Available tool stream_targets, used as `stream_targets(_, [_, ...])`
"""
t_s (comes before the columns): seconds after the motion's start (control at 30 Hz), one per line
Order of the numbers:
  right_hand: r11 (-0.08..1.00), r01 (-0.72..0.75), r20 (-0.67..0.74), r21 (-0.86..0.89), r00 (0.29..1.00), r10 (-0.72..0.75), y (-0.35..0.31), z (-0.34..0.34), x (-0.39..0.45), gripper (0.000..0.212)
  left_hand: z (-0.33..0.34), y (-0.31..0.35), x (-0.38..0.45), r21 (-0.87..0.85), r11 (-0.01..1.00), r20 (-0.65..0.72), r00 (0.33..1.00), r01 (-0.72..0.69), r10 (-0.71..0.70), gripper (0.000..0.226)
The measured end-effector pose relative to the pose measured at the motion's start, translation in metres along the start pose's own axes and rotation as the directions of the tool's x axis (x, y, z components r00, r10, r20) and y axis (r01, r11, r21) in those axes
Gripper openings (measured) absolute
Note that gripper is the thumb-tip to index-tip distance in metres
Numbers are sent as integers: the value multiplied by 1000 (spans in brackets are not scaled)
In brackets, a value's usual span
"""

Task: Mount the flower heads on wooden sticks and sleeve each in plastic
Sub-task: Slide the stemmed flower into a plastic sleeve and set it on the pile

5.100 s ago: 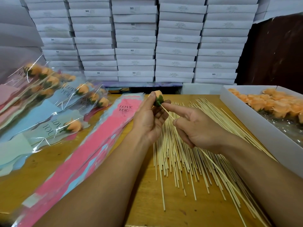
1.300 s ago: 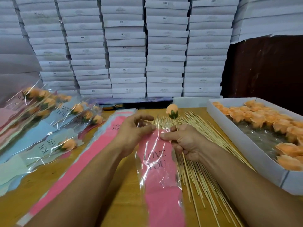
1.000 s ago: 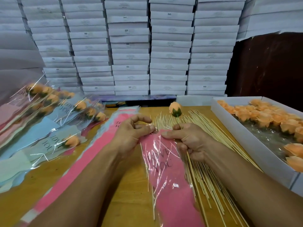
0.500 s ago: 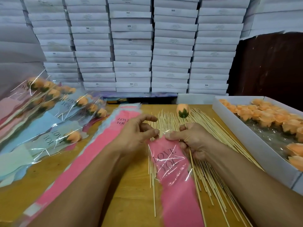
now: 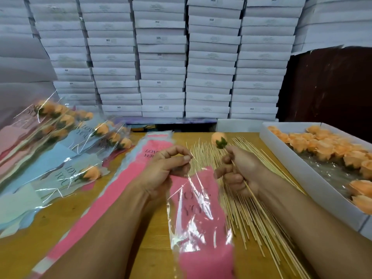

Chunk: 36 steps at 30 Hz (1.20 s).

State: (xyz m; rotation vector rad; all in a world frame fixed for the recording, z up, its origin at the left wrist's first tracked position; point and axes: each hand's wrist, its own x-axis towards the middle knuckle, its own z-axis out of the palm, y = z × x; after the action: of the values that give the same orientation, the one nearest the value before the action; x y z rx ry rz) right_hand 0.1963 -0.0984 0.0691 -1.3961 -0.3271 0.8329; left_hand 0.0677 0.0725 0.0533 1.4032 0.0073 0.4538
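At far left, a pile of sleeved roses lies finished. Your left hand pinches the pink sleeve at its mouth; your right hand grips the mounted rose's stick, not yet inserted. Loose flower heads fill the box.

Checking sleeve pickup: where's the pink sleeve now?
Head view, centre: the pink sleeve hangs from the left hand, which pinches its top edge, beside the right hand holding the flower stick.

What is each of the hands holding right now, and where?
Left hand pinches the pink sleeve at its top edge; right hand grips the flower's stick just below the head.
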Motion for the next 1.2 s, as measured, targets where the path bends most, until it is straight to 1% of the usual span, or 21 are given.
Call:
stream_targets(0.03, [1000, -2, -23, 26, 1000, 3, -4, -1, 3, 30, 1, 1, -1, -6, 1000, 31, 999, 15, -14, 15])
stream_targets(0.1, [1000, 10, -60, 25, 998, -8, -16, -2, 11, 23, 3, 3, -3, -22, 999, 122, 992, 48, -45, 13])
stream_targets(0.17, [1000, 24, -89, 0, 996, -24, -31, -2, 20, 23, 3, 4, -5, -18, 997, 217, 974, 75, -69, 15])
stream_targets(0.23, [998, 43, -137, -39, 989, -48, -46, -2, 30, 21, 3, 5, -7, -6, 995, 281, 955, 96, -90, 7])
stream_targets(0.27, [996, 52, -166, -66, 984, -63, -54, -2, 35, 21, 2, 4, -8, -16, 995, 301, 949, 103, -93, 11])
stream_targets(0.3, [994, 62, -191, -89, 979, -78, -60, -2, 39, 21, 3, 4, -9, -18, 992, 310, 944, 125, -114, 17])
stream_targets(0.37, [989, 85, -232, -119, 966, -111, -71, -3, 48, 22, 4, 5, -10, 17, 989, 299, 944, 144, -142, 18])
stream_targets(0.47, [981, 135, -306, -138, 936, -172, -83, -3, 58, 29, 3, 4, -10, 48, 982, 341, 921, 185, -190, 30])
stream_targets(0.6, [975, 177, -405, -133, 888, -217, -97, -4, 70, 35, 5, 3, -12, 70, 980, 320, 926, 189, -201, 12])
stream_targets(0.67, [976, 184, -432, -116, 875, -217, -101, -3, 74, 37, 6, 3, -12, 71, 980, 306, 931, 185, -198, 11])
stream_targets(0.73, [978, 185, -436, -100, 875, -211, -102, 0, 75, 36, 6, 2, -12, 67, 979, 291, 935, 192, -204, 15])
stream_targets(0.87, [980, 179, -407, -90, 891, -200, -95, 8, 74, 35, 8, 3, -11, 79, 981, 289, 938, 178, -193, 15])
stream_targets(1.0, [983, 161, -371, -87, 911, -182, -87, 13, 71, 32, 9, 2, -11, 86, 976, 292, 931, 200, -217, 16])
stream_targets(1.13, [986, 145, -302, -80, 939, -162, -75, 20, 61, 27, 9, 1, -9, 90, 979, 259, 945, 183, -200, 15])
stream_targets(1.2, [987, 150, -241, -53, 958, -159, -66, 26, 51, 24, 9, 1, -8, 79, 983, 240, 954, 167, -182, 15])
